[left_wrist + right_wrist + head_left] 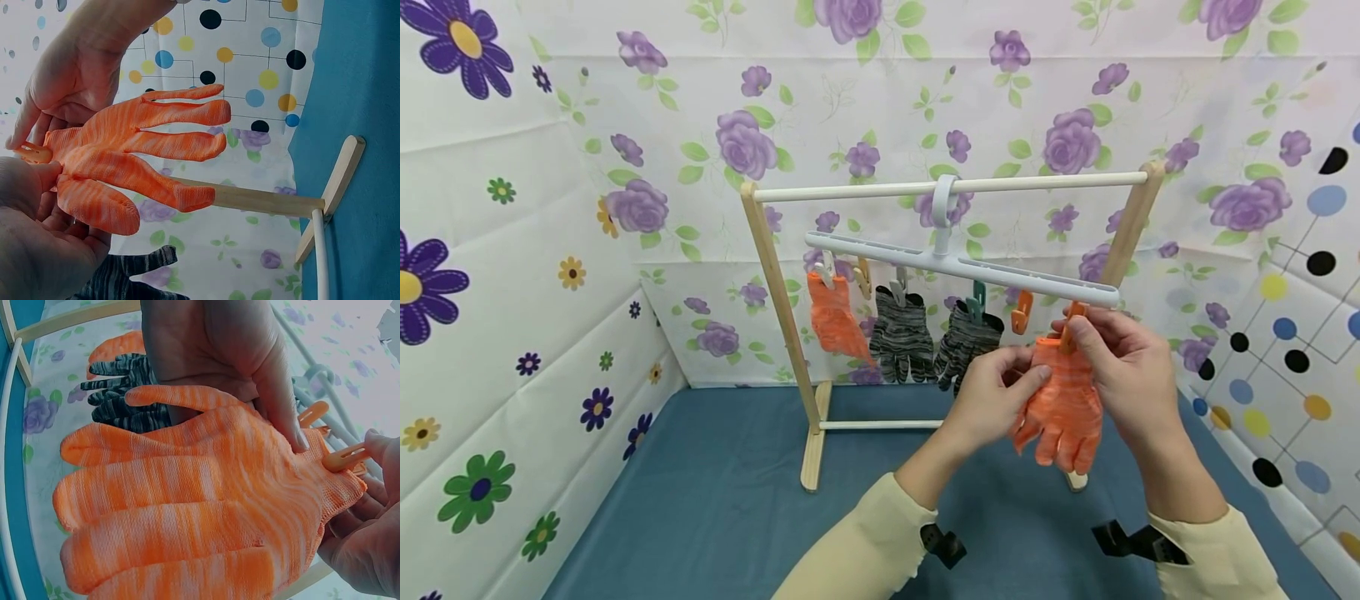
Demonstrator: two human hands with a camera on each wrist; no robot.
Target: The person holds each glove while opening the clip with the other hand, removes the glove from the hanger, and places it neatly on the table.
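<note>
An orange knit glove (1063,408) hangs fingers down below the right end of a pale hanger (955,265). My left hand (996,396) pinches the glove's side near the cuff between thumb and fingers. With thumb and fingers, my right hand (1131,367) pinches an orange clothespin (342,457) that sits over the glove's cuff. Beside it a second orange clothespin (1022,312) dangles from the hanger. Further left, two grey-black gloves (902,333) and another orange glove (838,317) hang from clothespins. My right fingers partly hide behind the cuff.
The hanger hooks over the white top bar (865,192) of a wooden rack (782,317). A tan clothespin (863,279) hangs near the left orange glove. Blue cloth (700,500) covers the table, and patterned sheets (587,333) enclose it at the back and sides.
</note>
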